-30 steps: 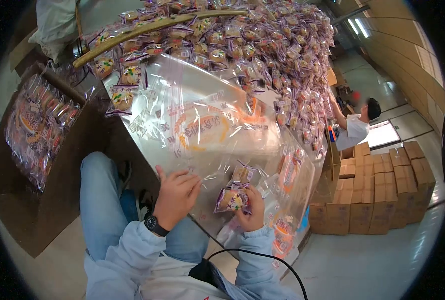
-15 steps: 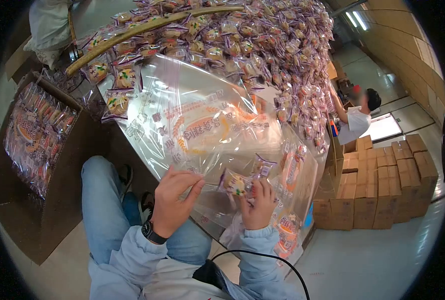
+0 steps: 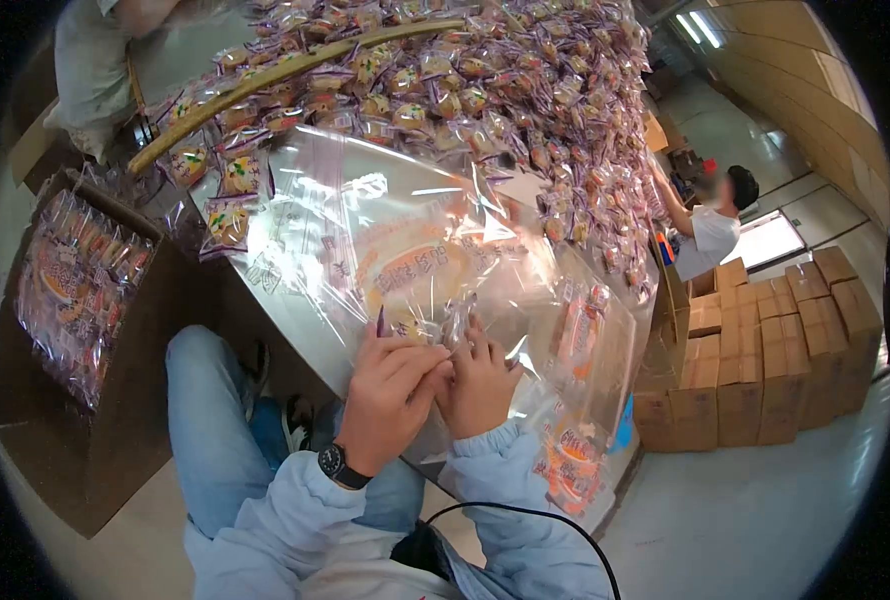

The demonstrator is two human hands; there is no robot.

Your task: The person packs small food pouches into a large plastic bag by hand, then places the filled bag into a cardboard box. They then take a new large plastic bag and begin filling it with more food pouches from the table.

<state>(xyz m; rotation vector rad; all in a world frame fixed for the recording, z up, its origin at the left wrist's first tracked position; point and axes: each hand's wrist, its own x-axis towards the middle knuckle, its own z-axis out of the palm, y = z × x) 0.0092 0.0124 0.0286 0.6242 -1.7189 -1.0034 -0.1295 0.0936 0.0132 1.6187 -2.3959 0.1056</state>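
A large clear printed bag [image 3: 405, 265] lies on the metal table [image 3: 310, 345]. My left hand [image 3: 390, 395], with a black watch on the wrist, is at the bag's near edge, its fingers bent and touching my right hand. My right hand [image 3: 477, 385] is beside it, curled around small wrapped cakes [image 3: 412, 327] that show partly between and beyond the fingers. Plastic glare and the fingers hide exactly what each hand grips. To the right lie more printed bags [image 3: 580, 335] with orange lettering.
Many purple-edged wrapped cakes [image 3: 525, 90] cover the far table, behind a wooden stick [image 3: 295, 70]. An open carton [image 3: 130, 400] with filled bags [image 3: 70, 285] is at left. Stacked cartons [image 3: 745, 370] and a person [image 3: 710, 230] are at right. Another person [image 3: 95, 70] is at upper left.
My right hand has moved left and forward with the wrapped cakes, to meet my left hand. My left hand has shifted slightly right. The view has shifted a little.
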